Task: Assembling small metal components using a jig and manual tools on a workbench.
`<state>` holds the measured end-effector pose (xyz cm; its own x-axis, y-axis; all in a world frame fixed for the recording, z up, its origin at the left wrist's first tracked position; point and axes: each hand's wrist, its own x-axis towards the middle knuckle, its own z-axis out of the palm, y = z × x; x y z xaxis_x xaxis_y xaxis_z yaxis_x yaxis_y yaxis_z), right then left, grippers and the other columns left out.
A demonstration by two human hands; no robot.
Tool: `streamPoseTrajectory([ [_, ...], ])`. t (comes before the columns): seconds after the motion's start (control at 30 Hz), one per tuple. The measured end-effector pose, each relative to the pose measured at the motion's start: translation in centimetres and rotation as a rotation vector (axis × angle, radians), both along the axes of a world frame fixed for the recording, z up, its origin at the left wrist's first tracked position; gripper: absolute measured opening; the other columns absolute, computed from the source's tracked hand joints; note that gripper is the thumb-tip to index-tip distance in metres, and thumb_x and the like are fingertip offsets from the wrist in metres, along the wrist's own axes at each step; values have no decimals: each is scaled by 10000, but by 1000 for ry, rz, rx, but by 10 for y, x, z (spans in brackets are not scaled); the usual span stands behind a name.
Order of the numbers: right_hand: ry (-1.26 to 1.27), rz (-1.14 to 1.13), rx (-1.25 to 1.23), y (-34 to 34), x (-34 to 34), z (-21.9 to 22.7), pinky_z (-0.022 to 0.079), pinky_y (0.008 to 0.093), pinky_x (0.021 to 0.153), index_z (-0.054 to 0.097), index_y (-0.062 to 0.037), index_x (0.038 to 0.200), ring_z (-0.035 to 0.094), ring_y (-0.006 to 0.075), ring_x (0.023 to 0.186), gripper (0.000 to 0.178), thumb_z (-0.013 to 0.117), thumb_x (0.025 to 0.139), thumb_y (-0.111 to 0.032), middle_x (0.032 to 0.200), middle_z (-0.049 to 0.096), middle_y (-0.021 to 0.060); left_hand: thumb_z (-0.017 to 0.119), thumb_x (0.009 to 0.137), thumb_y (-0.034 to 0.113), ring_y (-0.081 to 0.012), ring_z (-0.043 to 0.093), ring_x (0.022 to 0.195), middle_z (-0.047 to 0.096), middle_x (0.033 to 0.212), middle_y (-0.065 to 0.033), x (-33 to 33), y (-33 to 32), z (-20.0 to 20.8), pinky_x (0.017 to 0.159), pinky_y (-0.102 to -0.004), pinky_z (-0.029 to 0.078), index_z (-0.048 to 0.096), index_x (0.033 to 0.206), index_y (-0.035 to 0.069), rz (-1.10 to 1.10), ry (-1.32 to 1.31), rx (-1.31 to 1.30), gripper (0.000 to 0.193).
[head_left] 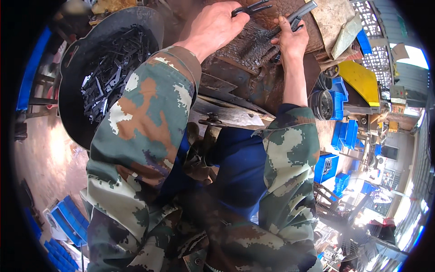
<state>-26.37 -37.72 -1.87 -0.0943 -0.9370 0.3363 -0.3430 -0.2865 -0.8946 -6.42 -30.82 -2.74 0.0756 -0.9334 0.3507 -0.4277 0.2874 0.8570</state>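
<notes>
In from the near edge of the table [267, 93], we see the left hand [216, 25] pinching a black pronged piece [242, 10], the right hand [292, 40] clasping a grey rod [305, 9]; wet grime [257, 44] could make either slip.

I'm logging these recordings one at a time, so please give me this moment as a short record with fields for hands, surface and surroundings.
Left hand: the left hand grips a dark forked piece, prongs pointing right
Right hand: the right hand holds a grey metal rod, thumb along it
Surface: brown, rough, stained work surface under both hands
Left side: dark basin holding many loose black parts
Right side: yellow panel; several blue bins
Clothing: camouflage sleeves
Unclear: dark details around the right fingers
</notes>
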Motion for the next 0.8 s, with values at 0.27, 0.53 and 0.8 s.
streamPoseTrajectory([
  [0.27,-1,-30,23,-1,7,1,494,272,411,574,-4,992,580,130,464,245,700,910,-198,842,709,71,628,894,289,-176,510,647,565,687,-68,2,2,9,643,-364,444,649,956,32,6,47,85,265],
  [0.53,-231,7,249,49,4,15,488,249,441,632,-33,1043,516,84,545,216,729,878,-133,874,691,58,653,864,330,-190,584,703,644,751,-86,7,-2,4,687,-345,462,693,981,25,-17,69,163,329],
  [0.8,205,461,390,161,-23,19,472,221,526,669,-55,1063,574,64,683,268,756,811,-29,948,652,27,667,857,437,-135,542,663,628,703,-52,12,6,9,638,-317,438,702,867,25,-112,-39,258,414],
])
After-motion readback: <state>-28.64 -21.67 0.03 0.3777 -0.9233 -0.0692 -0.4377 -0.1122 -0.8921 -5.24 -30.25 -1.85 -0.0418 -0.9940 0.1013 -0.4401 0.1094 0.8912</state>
